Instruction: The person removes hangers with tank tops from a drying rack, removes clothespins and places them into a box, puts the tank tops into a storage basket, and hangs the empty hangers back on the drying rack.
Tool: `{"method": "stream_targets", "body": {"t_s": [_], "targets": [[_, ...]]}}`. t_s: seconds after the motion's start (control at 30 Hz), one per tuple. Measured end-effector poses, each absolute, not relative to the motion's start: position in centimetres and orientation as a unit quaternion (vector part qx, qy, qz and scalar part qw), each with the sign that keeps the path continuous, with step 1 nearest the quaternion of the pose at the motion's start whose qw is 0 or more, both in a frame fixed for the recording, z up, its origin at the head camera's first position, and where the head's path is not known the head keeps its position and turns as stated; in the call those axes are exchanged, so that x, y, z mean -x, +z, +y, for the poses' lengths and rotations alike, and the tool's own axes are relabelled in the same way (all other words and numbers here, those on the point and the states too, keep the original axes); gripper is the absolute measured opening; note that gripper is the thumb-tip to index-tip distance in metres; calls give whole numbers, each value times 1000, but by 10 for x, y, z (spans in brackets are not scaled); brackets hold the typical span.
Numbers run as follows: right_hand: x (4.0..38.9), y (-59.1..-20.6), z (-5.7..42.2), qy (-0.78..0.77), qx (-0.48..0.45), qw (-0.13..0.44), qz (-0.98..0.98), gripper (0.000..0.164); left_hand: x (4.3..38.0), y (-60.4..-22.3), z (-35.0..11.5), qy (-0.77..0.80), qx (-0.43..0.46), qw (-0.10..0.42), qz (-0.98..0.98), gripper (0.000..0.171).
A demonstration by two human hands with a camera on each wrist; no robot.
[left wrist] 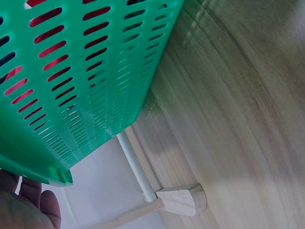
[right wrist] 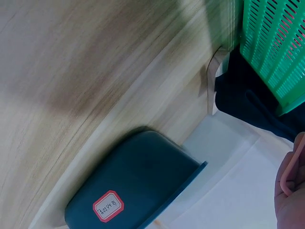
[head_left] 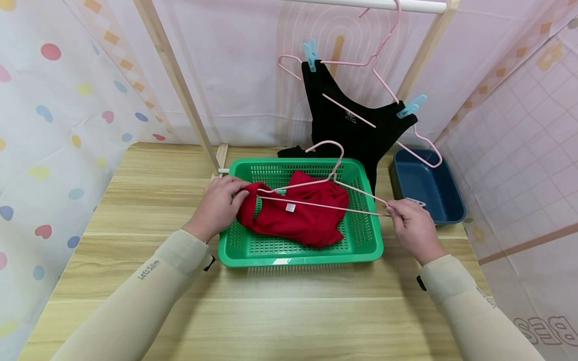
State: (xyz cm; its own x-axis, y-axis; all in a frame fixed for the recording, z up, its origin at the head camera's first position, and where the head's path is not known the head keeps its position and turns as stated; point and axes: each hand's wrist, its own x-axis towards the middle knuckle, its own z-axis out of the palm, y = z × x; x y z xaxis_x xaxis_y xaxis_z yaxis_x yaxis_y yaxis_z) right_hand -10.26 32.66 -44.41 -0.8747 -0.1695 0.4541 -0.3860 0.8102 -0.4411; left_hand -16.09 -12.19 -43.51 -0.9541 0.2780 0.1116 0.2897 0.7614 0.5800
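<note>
In the head view a red garment (head_left: 311, 220) with a small white label lies bunched in a green slotted basket (head_left: 300, 261). My left hand (head_left: 220, 206) pinches the garment's left strap at the basket's left rim. My right hand (head_left: 414, 228) grips the right end of a pink hanger (head_left: 316, 203), whose left end reaches into the strap opening. The right wrist view shows fingers (right wrist: 291, 179) curled round the pink hanger end. Only part of the left hand (left wrist: 28, 202) appears in the left wrist view, below the basket rim, and the garment strap is hidden there.
A black top (head_left: 349, 120) hangs behind, clipped with blue clothespins (head_left: 310, 54) to another pink hanger (head_left: 377, 55) on the white rail (head_left: 406, 5) of a wooden rack. A dark blue bin (head_left: 429, 185) stands right of the basket. The wooden table (head_left: 289, 311) extends in front.
</note>
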Motion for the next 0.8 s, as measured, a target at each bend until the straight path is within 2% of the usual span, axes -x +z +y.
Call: {"method": "stream_targets", "body": {"t_s": [0.8], "targets": [[102,-443,337,279,-129,244,-920,11,161,-435,-122,-301,139,4,-943,29]]}}
